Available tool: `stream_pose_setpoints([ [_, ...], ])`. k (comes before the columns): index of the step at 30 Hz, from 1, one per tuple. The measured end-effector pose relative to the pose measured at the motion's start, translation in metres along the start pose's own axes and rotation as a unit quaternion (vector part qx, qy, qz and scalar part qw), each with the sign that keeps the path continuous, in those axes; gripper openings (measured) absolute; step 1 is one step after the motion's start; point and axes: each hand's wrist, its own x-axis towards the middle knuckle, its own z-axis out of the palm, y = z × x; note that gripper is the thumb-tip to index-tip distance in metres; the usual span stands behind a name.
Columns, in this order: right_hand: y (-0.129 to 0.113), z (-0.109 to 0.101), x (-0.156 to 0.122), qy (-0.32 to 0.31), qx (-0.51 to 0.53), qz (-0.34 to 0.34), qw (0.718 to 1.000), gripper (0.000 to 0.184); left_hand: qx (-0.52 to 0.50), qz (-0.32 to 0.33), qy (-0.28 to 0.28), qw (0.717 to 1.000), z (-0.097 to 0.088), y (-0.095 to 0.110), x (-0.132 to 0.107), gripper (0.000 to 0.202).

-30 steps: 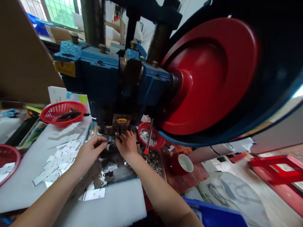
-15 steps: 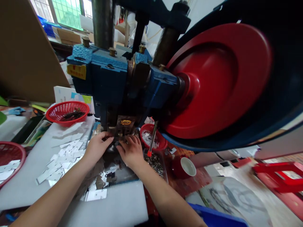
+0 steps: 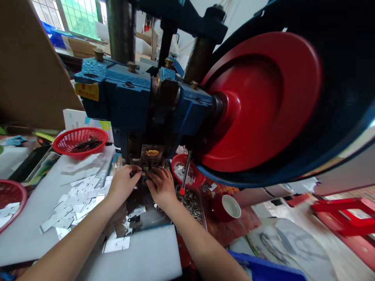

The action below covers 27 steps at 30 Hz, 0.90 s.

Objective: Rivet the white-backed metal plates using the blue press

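**Inspector:** Head view. Where were the hands?

**Assistant:** Both were at the die [image 3: 145,171] under the blue press [image 3: 129,97], at six o'clock of its head. The left hand [image 3: 123,184] had thumb and forefinger pinched together at the die's edge. The right hand [image 3: 161,188] had its fingers curled, with the tips on the bed just beside the left's.

**Inspector:** What had changed?

**Assistant:** A second earlier the left hand stood back from the die, with a small dark part plainly visible between its fingertips. It had since moved in toward twelve o'clock, and the part was no longer visible. I judged that it lay at the die, under the fingertips. Whether either hand gripped it could not be told.

**Inspector:** What did that mean for the work?

**Assistant:** Seating of the part appeared to be under way, with fingers beneath the tool.

**Inspector:** And the surroundings?

**Assistant:** Flat metal blanks [image 3: 79,195] lay on the counter [image 3: 32,230] at nine o'clock of the left hand. A small red bowl [image 3: 200,179] and a red-handled tool [image 3: 185,171] were at three o'clock of the right hand. The red flywheel [image 3: 263,101] stood at two o'clock.
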Motion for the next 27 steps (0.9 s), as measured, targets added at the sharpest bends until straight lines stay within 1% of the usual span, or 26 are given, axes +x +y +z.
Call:
stream_pose_setpoints([
  [7, 0.003, -0.003, 0.002, -0.020, -0.036, -0.024, 0.999, 0.022, 0.033, 0.016, -0.006, 0.999, 0.002, -0.006, 0.003, 0.028],
  [14, -0.005, -0.005, 0.013, -0.038, -0.074, -0.031, 0.996, 0.022, 0.026, 0.026, -0.028, 0.999, 0.008, -0.016, 0.012, 0.032],
  [21, -0.001, -0.005, 0.009, -0.030, -0.013, -0.021, 0.999, 0.021, 0.025, 0.036, -0.030, 0.999, 0.006, -0.014, 0.010, 0.029],
  [27, -0.003, -0.009, 0.009, -0.034, -0.029, -0.037, 0.998, 0.020, 0.022, 0.033, -0.030, 0.999, 0.007, -0.012, 0.011, 0.029],
])
